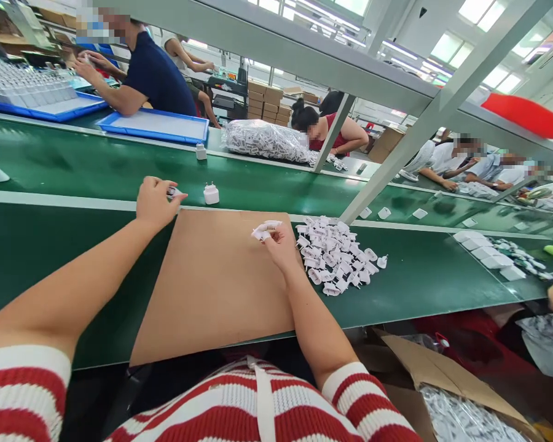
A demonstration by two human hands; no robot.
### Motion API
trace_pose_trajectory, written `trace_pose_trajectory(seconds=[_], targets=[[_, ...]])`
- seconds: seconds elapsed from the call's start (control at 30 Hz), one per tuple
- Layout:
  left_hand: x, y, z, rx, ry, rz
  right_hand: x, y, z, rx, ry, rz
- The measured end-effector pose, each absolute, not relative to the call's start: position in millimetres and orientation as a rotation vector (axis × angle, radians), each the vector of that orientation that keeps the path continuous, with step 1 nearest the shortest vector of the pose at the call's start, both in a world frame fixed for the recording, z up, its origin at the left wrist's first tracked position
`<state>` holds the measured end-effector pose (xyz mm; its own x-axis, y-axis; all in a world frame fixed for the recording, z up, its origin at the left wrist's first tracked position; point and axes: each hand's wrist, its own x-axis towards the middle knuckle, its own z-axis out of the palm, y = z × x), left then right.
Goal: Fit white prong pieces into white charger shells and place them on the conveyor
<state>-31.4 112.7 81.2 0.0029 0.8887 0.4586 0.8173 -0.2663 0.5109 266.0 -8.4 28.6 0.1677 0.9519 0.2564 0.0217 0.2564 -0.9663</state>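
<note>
Left hand (157, 201): set farther forward than the right hand; fingers flexed, thumb pointing toward the right-hand side, grip in a pinch. Left forearm (90, 276): extends forward and inward behind the left hand. Right hand (276, 240): apart from the left hand, nearer the torso (239, 411); thumb opposed to curled fingers. Right forearm (311, 307): angled forward and inward behind the right hand.

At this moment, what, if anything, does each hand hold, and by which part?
The left hand holds a small white piece in a fingertip grip; the right hand pinches white plastic likewise. Exactly which part each grips cannot be told.
</note>
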Motion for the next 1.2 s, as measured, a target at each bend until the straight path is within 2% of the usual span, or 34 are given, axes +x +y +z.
trace_pose_trajectory(seconds=[0.2, 0.33, 0.5, 0.67, 0.8, 0.93, 1.2], targets=[[16.2, 13.3, 57.0, 2.488, 1.401, 0.819, 261.4, -19.3, 30.0, -1.298, -1.423, 0.952], [38.9, -20.2, 34.5, 2.522, 1.209, 0.660, 265.3, -15.9, 20.2, -1.455, -1.497, 0.994], [43.4, -28.3, 19.3, 2.228, 1.204, 0.748, 270.5, -14.0, 16.5, -1.481, -1.472, 0.763], [40.7, -28.3, 12.9, 2.055, 1.118, 0.748, 265.3, -14.4, 15.2, -1.574, -1.800, 0.505], [42.0, -27.5, 11.8, 2.058, 1.073, 0.768, 259.2, -12.9, 17.5, -1.546, -1.866, 0.473], [42.9, -25.6, 9.7, 2.073, 1.037, 0.796, 254.9, -26.1, 33.5, -1.330, -1.815, 0.460], [42.6, -24.9, 8.4, 2.070, 0.977, 0.798, 245.8, -50.4, 47.3, -1.264, -2.244, 0.234]])
